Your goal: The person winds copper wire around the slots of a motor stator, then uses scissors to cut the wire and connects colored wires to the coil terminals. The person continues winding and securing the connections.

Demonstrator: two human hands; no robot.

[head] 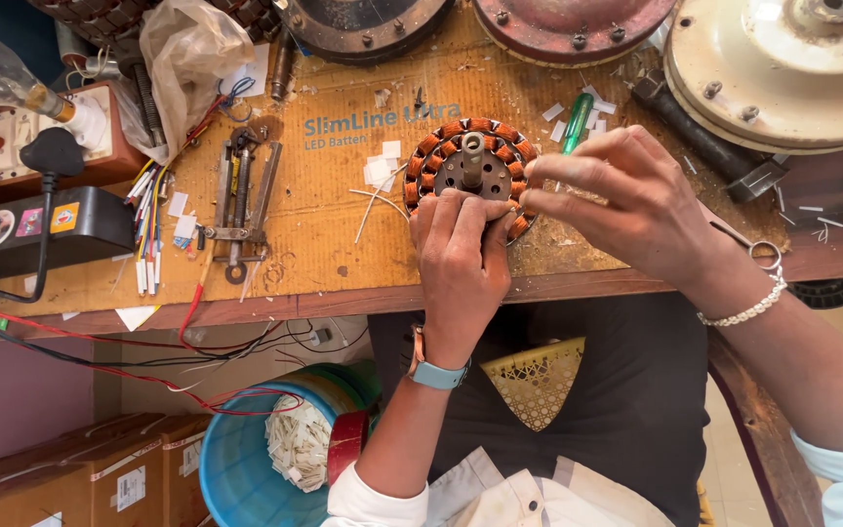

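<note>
Both your hands are on the copper-wound stator at the bench edge.

Your left hand (461, 259) clamps its fingers over the stator (470, 166) near rim; your right hand (626, 200) pinches something thin at its right side. Beyond your fingertips lies a green screwdriver (578, 122). Press unevenly and I judge a fingernail could nick the windings.

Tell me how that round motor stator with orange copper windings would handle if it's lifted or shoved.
The round stator with orange copper windings probably feels heavy for its size, being metal core and wire. Lying flat on the brown cardboard sheet, it likely slides rather than rolls. The windings look delicate under the left hand and right hand.
</note>
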